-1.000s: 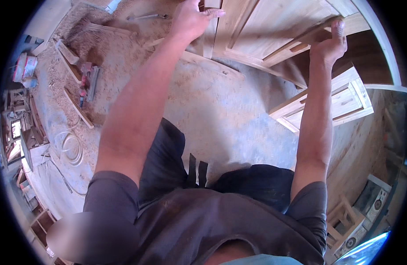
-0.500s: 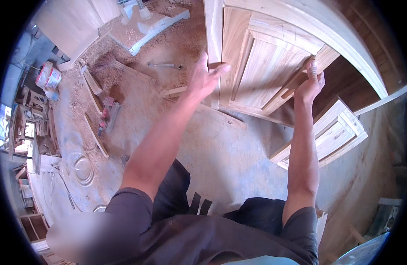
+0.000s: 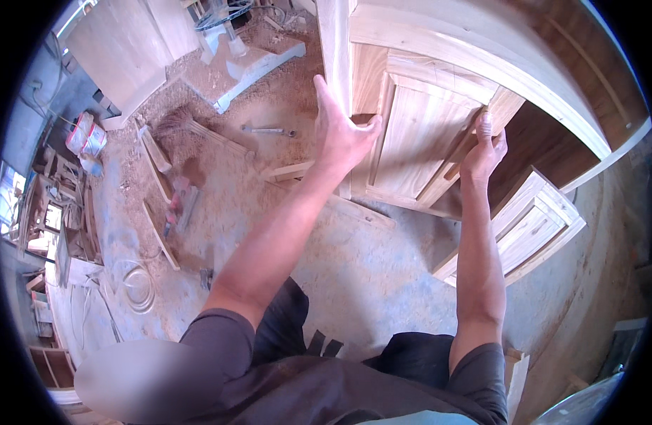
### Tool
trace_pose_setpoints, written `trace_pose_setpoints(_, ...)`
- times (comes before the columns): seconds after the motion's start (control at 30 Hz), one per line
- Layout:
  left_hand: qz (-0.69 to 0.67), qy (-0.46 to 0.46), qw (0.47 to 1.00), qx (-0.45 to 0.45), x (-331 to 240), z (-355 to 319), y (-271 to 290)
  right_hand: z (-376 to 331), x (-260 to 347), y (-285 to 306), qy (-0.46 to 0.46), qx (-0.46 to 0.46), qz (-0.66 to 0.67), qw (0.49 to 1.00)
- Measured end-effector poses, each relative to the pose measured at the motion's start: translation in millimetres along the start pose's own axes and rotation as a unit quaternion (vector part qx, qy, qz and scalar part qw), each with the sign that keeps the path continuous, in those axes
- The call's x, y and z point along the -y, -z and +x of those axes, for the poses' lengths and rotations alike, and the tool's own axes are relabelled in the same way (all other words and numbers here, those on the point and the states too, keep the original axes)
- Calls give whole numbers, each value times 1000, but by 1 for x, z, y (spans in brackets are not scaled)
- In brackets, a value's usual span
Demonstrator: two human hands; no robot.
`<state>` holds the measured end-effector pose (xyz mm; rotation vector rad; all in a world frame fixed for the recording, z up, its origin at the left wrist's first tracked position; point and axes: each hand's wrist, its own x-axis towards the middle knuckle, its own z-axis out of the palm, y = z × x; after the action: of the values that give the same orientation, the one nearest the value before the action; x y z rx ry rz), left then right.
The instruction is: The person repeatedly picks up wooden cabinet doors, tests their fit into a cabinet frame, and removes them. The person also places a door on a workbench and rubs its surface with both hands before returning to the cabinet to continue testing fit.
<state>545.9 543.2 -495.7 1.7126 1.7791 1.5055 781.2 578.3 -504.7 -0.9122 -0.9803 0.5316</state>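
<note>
A pale wooden cabinet door (image 3: pixel 432 127) with a raised panel sits in the front opening of a large wooden cabinet (image 3: pixel 475 53). My left hand (image 3: pixel 342 134) is around the cabinet's left upright (image 3: pixel 336 57), its thumb reaching across to the door's left side. The other fingers are partly hidden behind the upright. At the door's right edge, my right hand (image 3: pixel 484 156) grips with the thumb upward on the front; its remaining fingers are partly out of sight. Right of this door the cabinet's dark inside shows. A second panelled door (image 3: pixel 542 227) stands swung outward below it.
Wood strips (image 3: pixel 159 234) and a red tool (image 3: pixel 176 205) lie on the dusty floor at left. Also there are a wrench (image 3: pixel 269 131), a broom (image 3: pixel 206 131), a coiled hose (image 3: pixel 137 287) and a white-and-red bucket (image 3: pixel 85 134). A board (image 3: pixel 361 211) lies by the cabinet's base.
The view has shifted slightly. My left thumb has moved right, further past the upright onto the door. My right hand and the door's right edge have come a little left.
</note>
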Motion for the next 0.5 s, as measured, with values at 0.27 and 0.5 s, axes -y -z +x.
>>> trace_pose_setpoints(0.27, -2, -22, 1000, -12, 2, -1, -1, 3, -8, 6, 14, 22, -14, 1000)
trace_pose_setpoints(0.5, 7, 18, 1000, -21, -12, 0, 4, 2, -10, 2, 11, 14, -13, 1000)
